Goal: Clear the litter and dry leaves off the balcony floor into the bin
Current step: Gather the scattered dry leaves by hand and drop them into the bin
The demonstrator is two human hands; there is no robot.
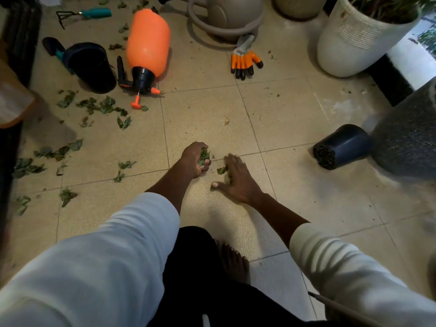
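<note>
Dry leaves (94, 106) lie scattered over the tiled balcony floor (295, 128), thickest on the side of the orange sprayer (147, 47) nearest the camera and to its left, with more strewn toward the left edge of the view. The sprayer itself lies on its side, nozzle end toward the camera.

Well below the sprayer, near the middle of the floor, the left hand (197, 160) has its fingers curled round a small bunch of green leaf pieces (204, 155), gripping them just above the tiles. Just to its right, the right hand (236, 179) is spread flat on the floor, fingers straight and apart, pressing on a few leaf scraps (221, 170) that show between the two hands; the thumb points back toward the left hand. Both arms wear white sleeves (118, 244).

A black pot (90, 64) lies tipped over just left of the sprayer, with a teal-handled hand rake (87, 14) beyond it. An orange and black garden glove (245, 60) rests on the tiles right of the sprayer, in front of a beige watering can (231, 15). Farther right stands a white planter (354, 43), and another small black pot (342, 146) lies on its side well to the right of the hands. A bare foot (233, 260) shows at the bottom.
</note>
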